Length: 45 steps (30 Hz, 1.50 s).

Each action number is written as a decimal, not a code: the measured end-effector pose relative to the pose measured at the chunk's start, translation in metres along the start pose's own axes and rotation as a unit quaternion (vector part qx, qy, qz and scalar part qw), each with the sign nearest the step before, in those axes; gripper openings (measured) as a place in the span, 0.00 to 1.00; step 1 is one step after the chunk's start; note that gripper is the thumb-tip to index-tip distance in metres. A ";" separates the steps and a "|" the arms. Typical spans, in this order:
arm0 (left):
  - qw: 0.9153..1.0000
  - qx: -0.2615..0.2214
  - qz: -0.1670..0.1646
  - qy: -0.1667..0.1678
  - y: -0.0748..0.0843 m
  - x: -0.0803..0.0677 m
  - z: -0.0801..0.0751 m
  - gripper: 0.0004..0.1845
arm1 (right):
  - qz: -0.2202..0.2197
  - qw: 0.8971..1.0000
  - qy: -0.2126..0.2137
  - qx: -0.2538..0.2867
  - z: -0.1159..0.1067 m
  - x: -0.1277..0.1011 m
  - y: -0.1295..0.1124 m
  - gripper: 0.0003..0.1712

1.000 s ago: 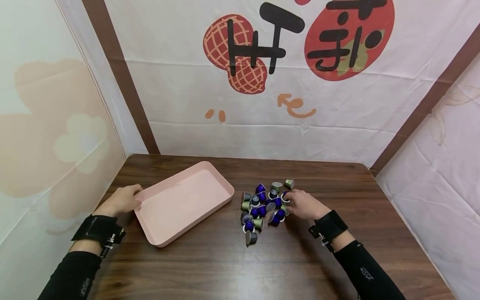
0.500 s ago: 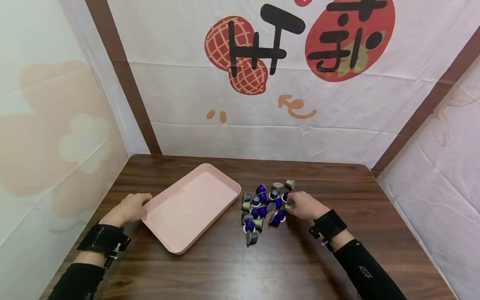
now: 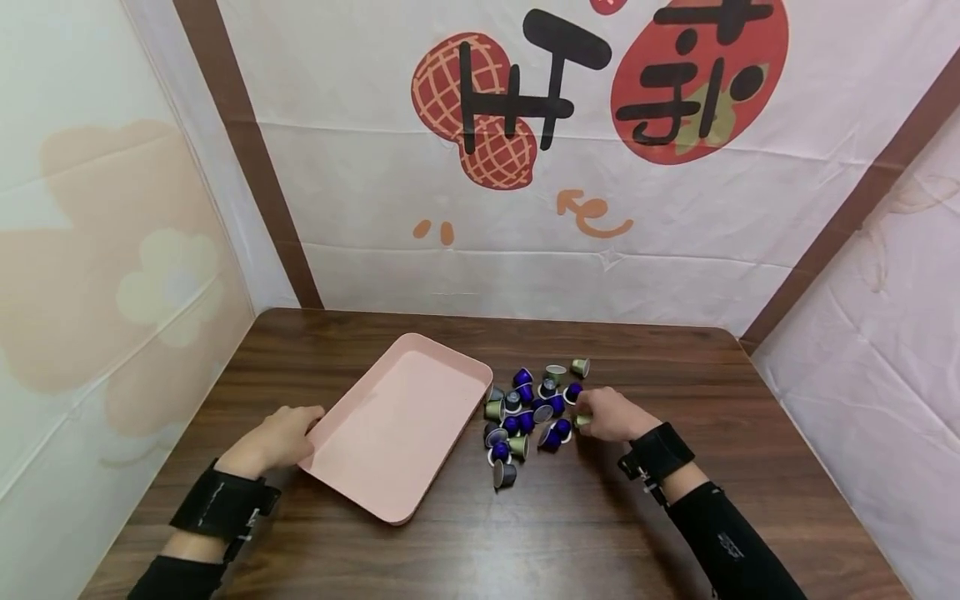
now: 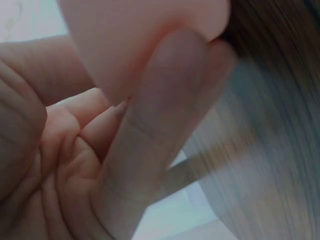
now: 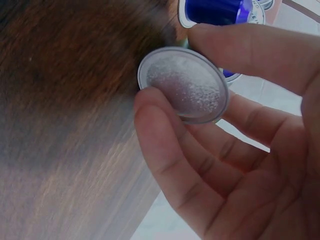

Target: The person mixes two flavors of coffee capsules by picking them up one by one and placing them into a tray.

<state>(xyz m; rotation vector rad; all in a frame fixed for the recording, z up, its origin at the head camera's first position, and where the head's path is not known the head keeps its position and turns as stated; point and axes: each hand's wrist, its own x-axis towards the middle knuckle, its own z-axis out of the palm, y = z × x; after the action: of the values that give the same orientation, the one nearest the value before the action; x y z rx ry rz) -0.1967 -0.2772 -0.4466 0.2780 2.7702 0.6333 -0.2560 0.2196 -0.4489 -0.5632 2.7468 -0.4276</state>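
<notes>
A pink tray (image 3: 397, 425) lies slantwise on the brown table, its far corner almost against a pile of coffee capsules (image 3: 525, 412), blue and olive ones. My left hand (image 3: 309, 423) grips the tray's left corner; in the left wrist view the thumb (image 4: 150, 125) presses on the tray's rim (image 4: 140, 35). My right hand (image 3: 587, 419) is at the pile's right edge and pinches an olive capsule (image 3: 582, 419) between thumb and fingers. The right wrist view shows that capsule's silver foil lid (image 5: 184, 85) facing the camera, with a blue capsule (image 5: 215, 10) just beyond it.
The wooden table (image 3: 675, 375) is boxed in by cloth walls at the back and on both sides. Two olive capsules (image 3: 578, 366) lie loose at the far edge of the pile. A single grey capsule (image 3: 502, 473) lies at the near edge.
My left hand has slid and turned the tray to the right, up to the pile. My right hand has closed on an olive capsule and drawn back a little.
</notes>
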 end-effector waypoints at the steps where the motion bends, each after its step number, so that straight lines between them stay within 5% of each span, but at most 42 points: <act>1: 1.000 0.002 0.005 -0.001 0.003 -0.001 0.001 0.25 | 0.002 1.000 0.003 0.003 0.000 0.000 0.001 0.15; 24: 0.999 -0.020 -0.031 0.036 0.055 -0.012 0.036 0.13 | -0.045 0.997 0.052 0.029 -0.013 -0.010 0.000 0.13; 35: 0.998 -0.041 -0.035 0.044 0.073 -0.011 0.048 0.20 | -0.079 0.995 0.058 0.023 -0.027 -0.004 -0.032 0.15; 45: 0.999 -0.028 -0.028 0.026 0.073 -0.007 0.044 0.11 | -0.145 0.988 0.057 -0.013 -0.037 0.019 -0.074 0.15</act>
<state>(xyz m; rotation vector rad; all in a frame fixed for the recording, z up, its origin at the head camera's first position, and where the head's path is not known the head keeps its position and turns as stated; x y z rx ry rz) -0.1670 -0.1976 -0.4498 0.1733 2.7934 0.7120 -0.2615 0.1549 -0.3938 -0.9799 2.7883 -0.5038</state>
